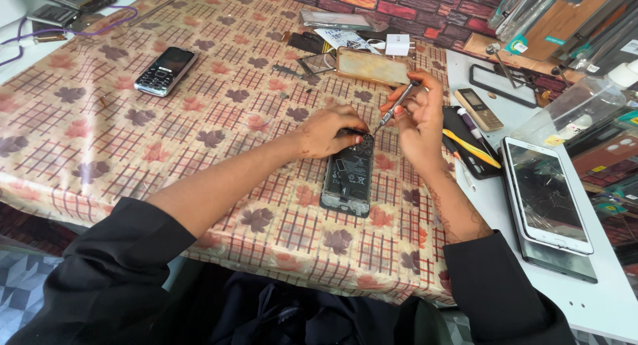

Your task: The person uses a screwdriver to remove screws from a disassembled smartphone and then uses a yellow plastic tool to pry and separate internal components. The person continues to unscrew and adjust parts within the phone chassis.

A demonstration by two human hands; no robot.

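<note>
Opened smartphone is lying back-up on the leaf-patterned tablecloth, its innards showing; it looks light, stiff and delicate, best steadied by its edges. Left hand is pressing down on its top end, fingers curled. Right hand is pinching a slim screwdriver, tip at the phone's top. Beyond, a gold phone case is resting.

Cracked white-framed smartphone screen at right on white table; dark keypad-phone screen upper left on cloth; boxed packages stacked top right against brick wall.
</note>
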